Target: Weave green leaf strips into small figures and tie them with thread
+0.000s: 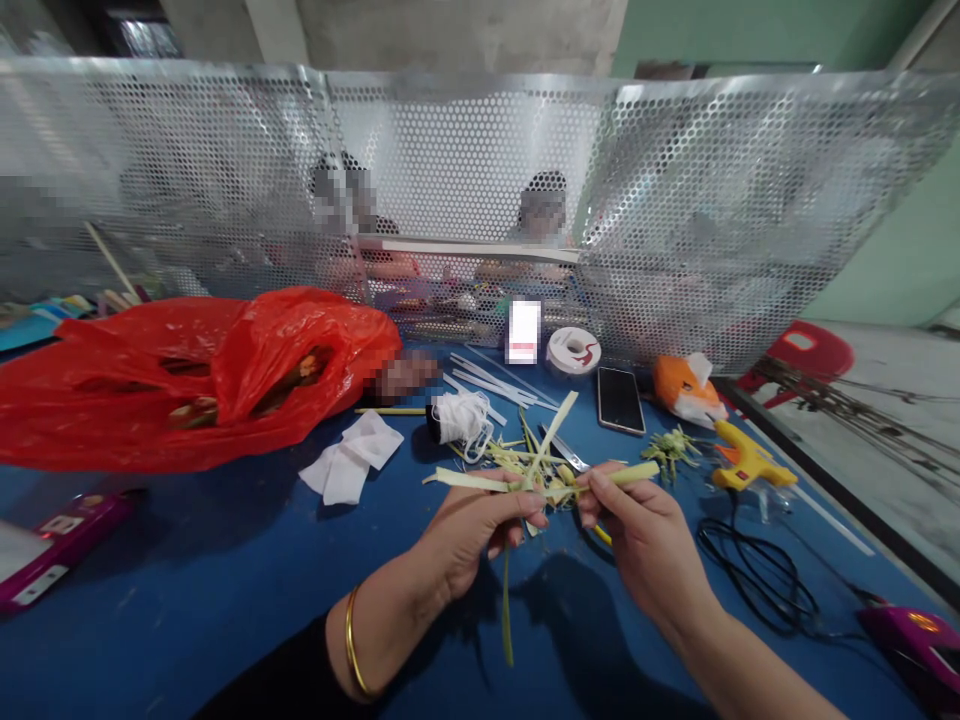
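Note:
Pale yellow-green leaf strips point(551, 437) cross in a small knot in front of me, their ends sticking out to several sides, one hanging down. My left hand point(484, 515) pinches the crossing between thumb and fingers. My right hand point(637, 525) is closed on the strip that points right, its thumb on top. Behind my hands lies a pile of leaf scraps point(510, 455), with scissors point(568, 452) partly hidden among them. A small spiky leaf piece point(670, 450) rests to the right of my right hand.
A red plastic bag point(225, 380) fills the left side. White thread point(461, 420), tissue point(351, 457), white strips point(499, 382), a ribbon roll point(574, 350), a phone point(621, 400) and a yellow glue gun point(750, 458) with black cord lie around. A perforated metal screen point(465, 140) stands behind.

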`<move>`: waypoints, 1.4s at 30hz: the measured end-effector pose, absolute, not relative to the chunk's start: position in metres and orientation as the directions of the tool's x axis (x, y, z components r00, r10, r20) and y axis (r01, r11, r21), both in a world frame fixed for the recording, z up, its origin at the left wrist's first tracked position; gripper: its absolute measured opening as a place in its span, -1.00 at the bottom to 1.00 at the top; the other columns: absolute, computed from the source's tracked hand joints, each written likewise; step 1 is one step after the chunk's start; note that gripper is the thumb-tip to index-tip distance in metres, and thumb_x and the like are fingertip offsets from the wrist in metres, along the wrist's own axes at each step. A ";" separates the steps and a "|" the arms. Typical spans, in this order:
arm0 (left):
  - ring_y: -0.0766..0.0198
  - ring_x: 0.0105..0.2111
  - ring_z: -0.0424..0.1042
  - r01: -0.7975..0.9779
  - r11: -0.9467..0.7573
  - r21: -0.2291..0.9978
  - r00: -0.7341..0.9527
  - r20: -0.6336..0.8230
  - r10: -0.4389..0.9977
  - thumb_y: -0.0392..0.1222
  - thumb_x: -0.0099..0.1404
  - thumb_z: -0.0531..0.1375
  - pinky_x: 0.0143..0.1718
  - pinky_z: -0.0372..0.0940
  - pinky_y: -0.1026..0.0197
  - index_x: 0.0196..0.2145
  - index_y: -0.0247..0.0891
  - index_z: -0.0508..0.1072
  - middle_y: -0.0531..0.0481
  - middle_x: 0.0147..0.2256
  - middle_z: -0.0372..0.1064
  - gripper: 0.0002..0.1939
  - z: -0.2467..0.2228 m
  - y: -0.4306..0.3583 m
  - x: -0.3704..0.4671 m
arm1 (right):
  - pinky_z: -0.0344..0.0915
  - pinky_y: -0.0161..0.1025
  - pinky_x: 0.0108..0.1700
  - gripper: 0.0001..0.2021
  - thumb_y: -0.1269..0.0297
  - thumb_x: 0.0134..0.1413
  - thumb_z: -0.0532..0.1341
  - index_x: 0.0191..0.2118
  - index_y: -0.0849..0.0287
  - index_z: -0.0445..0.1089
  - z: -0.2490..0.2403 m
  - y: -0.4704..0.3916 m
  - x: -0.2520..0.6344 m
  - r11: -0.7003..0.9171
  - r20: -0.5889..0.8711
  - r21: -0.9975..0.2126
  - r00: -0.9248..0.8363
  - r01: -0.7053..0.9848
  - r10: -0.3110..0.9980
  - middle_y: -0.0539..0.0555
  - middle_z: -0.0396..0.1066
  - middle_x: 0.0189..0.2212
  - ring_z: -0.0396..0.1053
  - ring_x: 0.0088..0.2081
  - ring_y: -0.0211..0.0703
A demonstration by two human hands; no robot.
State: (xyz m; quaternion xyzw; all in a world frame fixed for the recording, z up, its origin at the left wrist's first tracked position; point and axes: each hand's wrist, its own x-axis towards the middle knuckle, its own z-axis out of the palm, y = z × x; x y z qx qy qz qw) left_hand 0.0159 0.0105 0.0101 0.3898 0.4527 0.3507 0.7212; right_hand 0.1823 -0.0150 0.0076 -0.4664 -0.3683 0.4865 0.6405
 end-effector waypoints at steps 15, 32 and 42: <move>0.50 -0.65 0.21 -0.179 0.441 0.880 0.327 -0.369 0.870 -0.08 0.02 0.35 -0.71 -0.21 0.36 -0.37 -0.33 0.46 0.03 -0.49 0.42 -0.71 0.010 0.018 0.010 | 0.00 -0.38 -0.71 -0.48 -0.24 -0.09 0.21 -0.53 0.23 0.39 0.007 -0.007 0.198 -0.284 -0.293 -0.948 -0.051 0.141 0.955 -0.02 0.32 -0.76 0.13 -0.80 -0.35; 0.48 -0.70 0.01 0.069 0.404 0.912 0.558 -0.371 0.743 0.08 0.10 0.25 -0.63 -0.20 0.31 -0.37 -0.34 0.50 0.05 -0.61 0.34 -0.63 0.007 0.010 0.020 | 0.26 -0.27 -0.40 -0.71 0.08 -0.09 0.31 -0.59 0.20 0.42 0.002 -0.007 0.189 0.080 0.089 -0.989 0.062 0.125 0.994 0.03 0.40 -0.55 0.32 -0.48 -0.20; 0.43 -0.64 0.04 0.077 0.442 0.894 0.589 -0.399 0.703 0.00 0.08 0.25 -0.55 -0.17 0.28 -0.47 -0.34 0.52 0.10 -0.68 0.20 -0.71 0.005 0.005 0.020 | 0.04 -0.31 -0.58 -0.42 -0.12 0.11 0.09 -0.78 0.13 0.13 0.004 0.004 0.217 -0.006 0.063 -0.909 0.153 0.417 0.986 -0.09 0.04 -0.83 0.04 -0.71 -0.32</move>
